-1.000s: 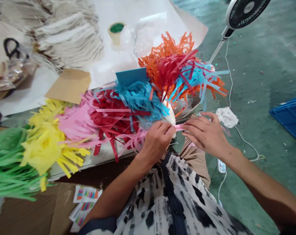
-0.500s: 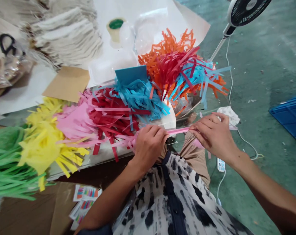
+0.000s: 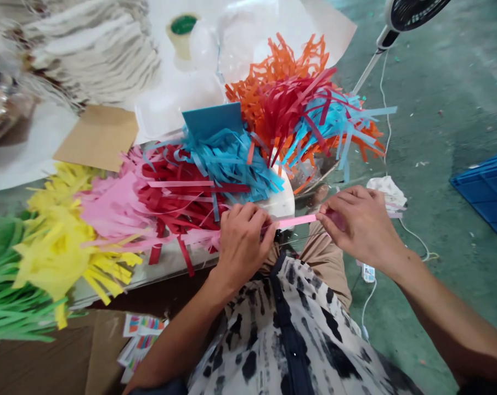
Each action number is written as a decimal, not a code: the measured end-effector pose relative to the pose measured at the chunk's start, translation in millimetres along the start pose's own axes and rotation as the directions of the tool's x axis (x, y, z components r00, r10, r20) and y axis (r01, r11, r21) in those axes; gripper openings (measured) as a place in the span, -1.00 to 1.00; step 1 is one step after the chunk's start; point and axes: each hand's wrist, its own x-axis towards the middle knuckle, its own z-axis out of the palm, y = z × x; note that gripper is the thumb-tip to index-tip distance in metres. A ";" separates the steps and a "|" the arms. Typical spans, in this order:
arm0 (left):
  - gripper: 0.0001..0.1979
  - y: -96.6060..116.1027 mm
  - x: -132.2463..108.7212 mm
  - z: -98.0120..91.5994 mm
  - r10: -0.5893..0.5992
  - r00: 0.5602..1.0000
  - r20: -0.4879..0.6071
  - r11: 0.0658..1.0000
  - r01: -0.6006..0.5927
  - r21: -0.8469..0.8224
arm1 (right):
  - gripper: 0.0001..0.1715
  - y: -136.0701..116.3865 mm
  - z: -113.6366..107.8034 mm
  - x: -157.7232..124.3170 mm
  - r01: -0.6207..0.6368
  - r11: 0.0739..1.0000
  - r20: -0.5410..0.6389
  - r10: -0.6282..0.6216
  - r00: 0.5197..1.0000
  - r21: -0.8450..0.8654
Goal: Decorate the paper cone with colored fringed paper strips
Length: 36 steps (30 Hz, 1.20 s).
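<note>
Between my two hands a narrow pink paper strip (image 3: 297, 220) is stretched, level above my lap. My left hand (image 3: 244, 236) pinches its left end, beside a pink paper bunch (image 3: 203, 238). On the other end, the fingertips of my right hand (image 3: 355, 222) are closed. Just beyond my left hand lie red paper fringe (image 3: 182, 203) and blue paper fringe (image 3: 236, 164), with a flat blue card (image 3: 213, 118) standing behind. Further left are pink fringe (image 3: 112, 206), yellow fringe (image 3: 59, 241) and green fringe (image 3: 13, 280).
Orange fringe (image 3: 281, 68) lies at the table's far right. Behind are a tape roll (image 3: 180, 41), a brown card (image 3: 98, 137) and stacked whitish cords (image 3: 96, 57). A fan (image 3: 408, 13) and a blue crate (image 3: 487, 192) stand right. A cardboard box (image 3: 67, 351) sits below left.
The pink strip between my hands now shows flatter and a little longer. My right fingers have shifted slightly on it. The view has tilted a little, moving the table items left.
</note>
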 end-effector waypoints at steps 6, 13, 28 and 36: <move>-0.82 2.7 3.0 2.7 -0.022 0.999 -0.042 0.997 0.025 0.066 | -0.80 -10.6 -0.4 0.8 -0.042 0.990 -0.049 0.036 0.998 -0.136; -0.77 15.4 0.2 10.3 0.434 0.877 -0.208 0.900 -0.411 0.145 | -0.72 -15.1 13.0 -15.8 0.244 0.953 -0.236 -0.283 0.930 -0.182; -0.85 26.3 3.4 7.0 0.424 0.887 -0.182 0.904 -0.403 0.142 | -0.81 3.0 1.8 -32.0 0.209 0.950 -0.203 -0.257 0.945 -0.231; -0.85 21.5 13.9 16.4 0.355 0.935 -0.022 0.933 -0.353 0.065 | -0.87 -3.0 5.1 -13.1 0.245 0.961 -0.208 -0.268 0.941 -0.132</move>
